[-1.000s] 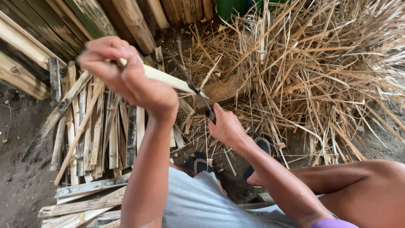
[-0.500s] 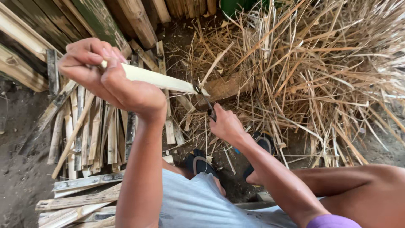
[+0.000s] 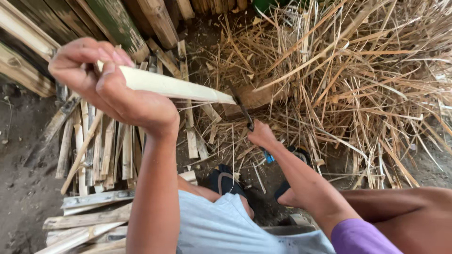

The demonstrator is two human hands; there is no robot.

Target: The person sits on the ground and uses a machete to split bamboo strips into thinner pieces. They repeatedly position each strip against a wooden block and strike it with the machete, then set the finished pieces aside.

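Note:
My left hand (image 3: pixel 110 87) is raised at the upper left and grips the end of a pale split bamboo stick (image 3: pixel 174 86) that slopes down to the right. My right hand (image 3: pixel 261 136) sits lower at the centre, closed on the handle of a dark knife (image 3: pixel 243 109). The blade points up and meets the far tip of the stick. A wooden block (image 3: pixel 256 96) lies on the ground just behind the blade.
A big heap of dry shavings and strips (image 3: pixel 358 80) fills the right side. Cut bamboo slats (image 3: pixel 101 150) lie stacked at the left, with flat boards (image 3: pixel 84 211) below them. Planks (image 3: pixel 141 23) lean at the top. My sandalled feet (image 3: pixel 226 181) rest at the centre.
My left hand has risen slightly toward the upper left with the stick. The knife stays against the stick's tip, and my right hand has barely shifted.

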